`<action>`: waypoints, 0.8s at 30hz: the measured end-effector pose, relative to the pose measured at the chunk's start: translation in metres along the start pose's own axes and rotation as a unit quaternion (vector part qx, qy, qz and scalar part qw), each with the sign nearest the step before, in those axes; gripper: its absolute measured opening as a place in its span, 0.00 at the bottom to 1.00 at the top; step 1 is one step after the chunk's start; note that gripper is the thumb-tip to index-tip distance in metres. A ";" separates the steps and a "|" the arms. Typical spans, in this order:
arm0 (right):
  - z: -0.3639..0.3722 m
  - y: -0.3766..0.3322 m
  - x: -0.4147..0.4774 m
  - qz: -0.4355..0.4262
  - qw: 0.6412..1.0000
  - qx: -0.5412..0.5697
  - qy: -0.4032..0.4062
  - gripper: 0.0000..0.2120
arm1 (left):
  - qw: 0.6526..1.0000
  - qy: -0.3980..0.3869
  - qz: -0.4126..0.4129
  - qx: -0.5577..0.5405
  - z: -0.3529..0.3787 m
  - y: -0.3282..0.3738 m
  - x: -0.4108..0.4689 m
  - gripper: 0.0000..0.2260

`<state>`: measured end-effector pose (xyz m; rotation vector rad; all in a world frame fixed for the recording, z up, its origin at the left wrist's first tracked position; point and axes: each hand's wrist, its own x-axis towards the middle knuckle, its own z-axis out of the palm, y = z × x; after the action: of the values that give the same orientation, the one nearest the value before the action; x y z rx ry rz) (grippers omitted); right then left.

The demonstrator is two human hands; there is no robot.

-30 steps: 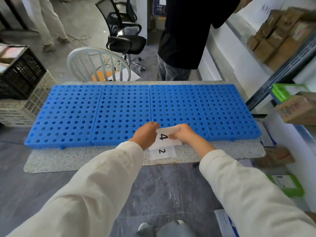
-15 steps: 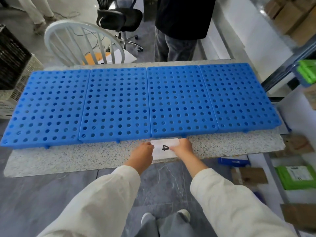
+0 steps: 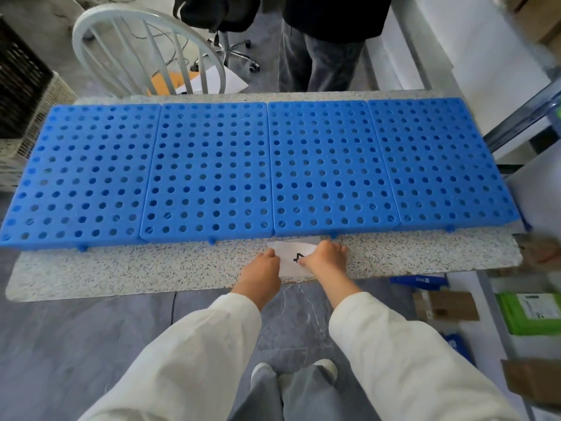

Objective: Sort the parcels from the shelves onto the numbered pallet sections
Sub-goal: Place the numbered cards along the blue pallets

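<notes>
Nearest to us are our two cream sleeves, and below them grey trousers and light shoes (image 3: 323,367) on the dark floor. Our left hand (image 3: 261,267) has its fingers curled against the left edge of a white paper label (image 3: 288,258). Our right hand (image 3: 326,258) lies over the label's right part with bent fingers and hides half of the black figure. We cannot tell whether either hand pinches the paper or only presses on it. The label lies flat between the hands, on the near edge of the speckled slab (image 3: 121,268), and touches the near edge of the third blue pallet section (image 3: 331,165) counted from the left. Four such sections lie side by side on the slab. At the right, a green parcel (image 3: 529,311) and a brown parcel (image 3: 446,305) lie well apart from both hands. Beyond the slab are a white chair (image 3: 145,47) and a standing person (image 3: 321,56) in dark clothes
</notes>
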<state>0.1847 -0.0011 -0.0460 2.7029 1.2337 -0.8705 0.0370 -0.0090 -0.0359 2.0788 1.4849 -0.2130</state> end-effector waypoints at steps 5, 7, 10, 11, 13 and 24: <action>0.005 -0.007 -0.008 -0.023 0.999 0.025 0.025 0.21 | 1.000 0.002 -0.012 0.005 0.004 0.001 -0.003 0.15; 0.007 -0.011 -0.012 -0.035 0.998 0.033 0.034 0.17 | 1.000 0.006 -0.013 0.000 0.004 0.001 -0.002 0.15; 0.006 -0.011 -0.012 -0.065 0.996 0.030 0.053 0.16 | 1.000 0.007 -0.015 -0.005 0.003 0.001 -0.001 0.16; 0.006 -0.010 -0.012 -0.072 0.995 0.035 0.057 0.16 | 1.000 0.007 -0.014 -0.006 0.003 0.001 -0.001 0.16; 0.006 -0.009 -0.012 -0.067 0.995 0.046 0.058 0.16 | 1.000 0.006 -0.012 -0.006 0.003 0.001 -0.002 0.16; 0.009 0.011 -0.011 -0.106 0.993 -0.046 0.012 0.29 | 1.000 0.002 -0.011 0.016 0.004 0.001 -0.001 0.14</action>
<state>0.1823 -0.0185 -0.0494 2.5523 1.5480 -0.7793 0.0383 -0.0121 -0.0384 2.0891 1.5180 -0.2420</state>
